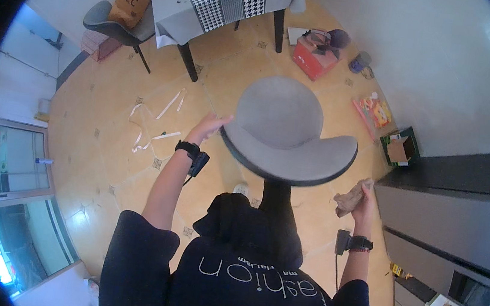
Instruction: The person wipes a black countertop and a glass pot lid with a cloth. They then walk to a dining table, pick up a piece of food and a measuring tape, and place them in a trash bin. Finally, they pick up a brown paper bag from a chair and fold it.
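Observation:
A grey upholstered chair (279, 111) with a rounded seat and a curved shell rim stands right in front of me. My left hand (207, 127) grips its left rim, thumb on the grey fabric and fingers partly hidden. In my right hand (365, 207) is a crumpled brown cloth (350, 198), held to the right of the chair and apart from it. The chair's legs are hidden beneath it. Both wrists wear black straps with small boxes and cables.
Thin white strips (138, 134) lie on the tiled floor (102, 168) at left. Ahead are a cloth-covered table (166, 12) and another grey chair (101, 19) bearing a brown bag (129, 5). A red box (312, 60), green carton (414, 145) and grey cabinet (441, 216) line the right.

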The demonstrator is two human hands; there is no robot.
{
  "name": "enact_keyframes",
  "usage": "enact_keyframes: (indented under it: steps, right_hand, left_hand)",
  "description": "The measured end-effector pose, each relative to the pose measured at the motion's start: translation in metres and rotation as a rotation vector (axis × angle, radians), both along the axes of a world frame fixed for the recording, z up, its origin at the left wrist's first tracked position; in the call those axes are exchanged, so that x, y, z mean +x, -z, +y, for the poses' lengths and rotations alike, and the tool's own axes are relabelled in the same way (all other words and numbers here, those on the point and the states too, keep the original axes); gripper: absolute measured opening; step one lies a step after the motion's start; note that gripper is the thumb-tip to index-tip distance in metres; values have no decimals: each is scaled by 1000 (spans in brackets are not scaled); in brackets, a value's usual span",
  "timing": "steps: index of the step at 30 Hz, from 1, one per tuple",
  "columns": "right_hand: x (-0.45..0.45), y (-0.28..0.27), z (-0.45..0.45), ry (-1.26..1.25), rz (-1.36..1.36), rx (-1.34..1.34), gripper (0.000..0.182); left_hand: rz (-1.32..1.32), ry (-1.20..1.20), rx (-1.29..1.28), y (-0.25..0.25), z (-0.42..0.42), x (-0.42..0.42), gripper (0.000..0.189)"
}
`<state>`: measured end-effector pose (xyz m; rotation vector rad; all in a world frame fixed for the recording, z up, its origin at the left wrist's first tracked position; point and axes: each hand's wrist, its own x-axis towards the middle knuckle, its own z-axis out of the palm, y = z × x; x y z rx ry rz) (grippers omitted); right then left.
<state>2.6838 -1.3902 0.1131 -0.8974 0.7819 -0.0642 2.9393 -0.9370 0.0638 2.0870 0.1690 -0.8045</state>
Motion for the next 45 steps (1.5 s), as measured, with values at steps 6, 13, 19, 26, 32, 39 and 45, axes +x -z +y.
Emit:
enact_keyframes:
  steps: [6,13,19,26,32,39,45]
  right_hand:
    - [108,17,-65,-307,126,-6,27]
    - [155,47,-81,-446,395,29,37]
    - [204,54,-95,-415,321,-25,38]
    - [369,43,-63,-702,132,-303,26]
    - [492,66,-36,-836,-17,-397,28]
    - [592,75,22,-754,-67,-327,35]
    - [662,77,61,-555,-8,-238,32]
  left_hand:
    - [87,55,24,61,-16,26,55]
    - [94,-460,236,116,-1,0,61]
    - [82,-665,140,83,-30,7,56]
    - [-55,-814,130,111,-11,45,58]
    - [-36,-743,170,102,18,157,56]
    - [-6,-589,319,108,95,299,55]
    - [-36,-516,166,129,151,394,46]
